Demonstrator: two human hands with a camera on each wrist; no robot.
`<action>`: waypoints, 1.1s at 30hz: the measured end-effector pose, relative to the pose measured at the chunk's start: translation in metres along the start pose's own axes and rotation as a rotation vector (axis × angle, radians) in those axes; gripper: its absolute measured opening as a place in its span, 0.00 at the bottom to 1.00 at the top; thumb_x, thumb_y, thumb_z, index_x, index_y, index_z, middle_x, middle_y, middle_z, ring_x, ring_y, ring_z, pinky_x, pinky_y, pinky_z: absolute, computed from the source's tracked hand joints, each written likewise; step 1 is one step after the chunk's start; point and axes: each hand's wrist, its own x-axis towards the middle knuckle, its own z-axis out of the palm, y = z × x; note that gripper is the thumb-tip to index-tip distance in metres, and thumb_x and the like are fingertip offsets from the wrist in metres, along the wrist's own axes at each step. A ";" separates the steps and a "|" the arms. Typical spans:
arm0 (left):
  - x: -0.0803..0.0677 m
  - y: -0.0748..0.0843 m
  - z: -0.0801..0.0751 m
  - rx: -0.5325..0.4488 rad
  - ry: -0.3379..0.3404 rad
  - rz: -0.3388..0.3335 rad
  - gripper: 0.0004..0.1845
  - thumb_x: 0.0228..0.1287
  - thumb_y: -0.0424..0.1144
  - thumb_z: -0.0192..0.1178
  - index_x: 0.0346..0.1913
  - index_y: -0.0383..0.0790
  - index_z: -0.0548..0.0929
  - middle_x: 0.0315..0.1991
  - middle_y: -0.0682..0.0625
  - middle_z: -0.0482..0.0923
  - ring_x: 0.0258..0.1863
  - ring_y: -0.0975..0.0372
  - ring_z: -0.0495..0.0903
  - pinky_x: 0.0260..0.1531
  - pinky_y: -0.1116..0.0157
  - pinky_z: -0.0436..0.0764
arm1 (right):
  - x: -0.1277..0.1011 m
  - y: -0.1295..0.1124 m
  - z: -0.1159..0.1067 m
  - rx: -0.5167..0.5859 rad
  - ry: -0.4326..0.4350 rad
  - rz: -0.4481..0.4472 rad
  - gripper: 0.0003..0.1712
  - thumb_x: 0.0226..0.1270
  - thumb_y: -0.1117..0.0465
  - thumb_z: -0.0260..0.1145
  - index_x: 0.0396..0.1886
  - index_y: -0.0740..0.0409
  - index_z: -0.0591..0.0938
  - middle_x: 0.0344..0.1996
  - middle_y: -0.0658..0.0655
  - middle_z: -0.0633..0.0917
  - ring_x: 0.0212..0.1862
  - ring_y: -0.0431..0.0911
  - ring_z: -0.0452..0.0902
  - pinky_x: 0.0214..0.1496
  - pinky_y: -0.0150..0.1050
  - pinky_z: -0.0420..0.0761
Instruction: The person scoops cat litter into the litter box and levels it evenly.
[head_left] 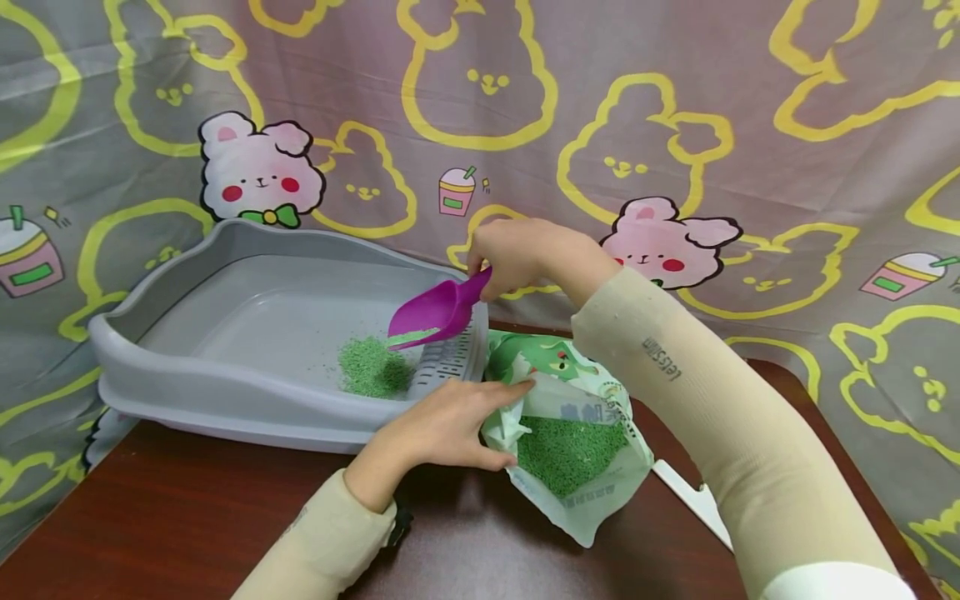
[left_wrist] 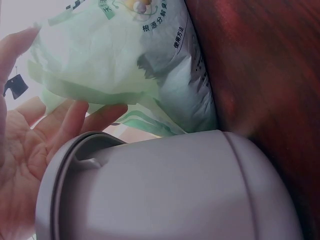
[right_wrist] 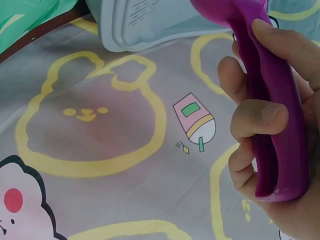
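Observation:
My right hand (head_left: 513,254) grips the handle of a purple scoop (head_left: 431,310), fingers curled round it in the right wrist view. Inside the grey litter box (head_left: 120,350), the scoop is tilted low over a small pile of green cat litter pellets (head_left: 372,367), with some pellets at its lip. At the left side of an opened litter bag (head_left: 618,492), my left hand (head_left: 450,425) has its fingers spread and touching the bag. More green pellets (head_left: 570,450) fill the bag's mouth. In the left wrist view the bag (left_wrist: 110,60) stands beside those fingers.
A slotted grate (head_left: 447,354) forms the right end of the litter box. A white flat piece (head_left: 693,500) lies right of the bag on the dark wooden table (head_left: 480,550). A bunny-patterned cloth (head_left: 360,100) hangs close behind.

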 end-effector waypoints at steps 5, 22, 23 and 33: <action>-0.001 0.000 0.000 -0.004 -0.003 0.000 0.49 0.53 0.61 0.68 0.76 0.49 0.63 0.66 0.51 0.76 0.46 0.63 0.83 0.53 0.59 0.81 | -0.003 0.001 0.001 0.003 0.025 0.016 0.14 0.59 0.54 0.74 0.46 0.46 0.90 0.42 0.46 0.85 0.46 0.43 0.76 0.46 0.39 0.80; -0.004 0.001 0.001 0.001 0.011 0.017 0.48 0.54 0.60 0.69 0.76 0.47 0.64 0.65 0.51 0.78 0.38 0.66 0.80 0.47 0.59 0.82 | -0.016 -0.015 0.004 -0.330 0.211 -0.118 0.05 0.60 0.56 0.69 0.32 0.39 0.89 0.26 0.47 0.81 0.37 0.46 0.74 0.36 0.45 0.76; -0.004 0.001 0.000 0.002 0.010 0.018 0.48 0.54 0.60 0.69 0.76 0.47 0.64 0.65 0.51 0.78 0.37 0.66 0.79 0.47 0.60 0.82 | -0.016 -0.015 0.004 -0.342 0.216 -0.118 0.05 0.60 0.56 0.69 0.31 0.38 0.89 0.26 0.47 0.81 0.36 0.46 0.74 0.36 0.45 0.76; -0.002 0.000 0.001 0.001 0.005 0.025 0.49 0.54 0.61 0.68 0.76 0.47 0.63 0.66 0.49 0.77 0.33 0.67 0.78 0.48 0.60 0.82 | -0.015 -0.007 0.007 -0.371 0.258 -0.126 0.05 0.61 0.57 0.69 0.29 0.39 0.88 0.24 0.47 0.79 0.35 0.45 0.72 0.32 0.42 0.72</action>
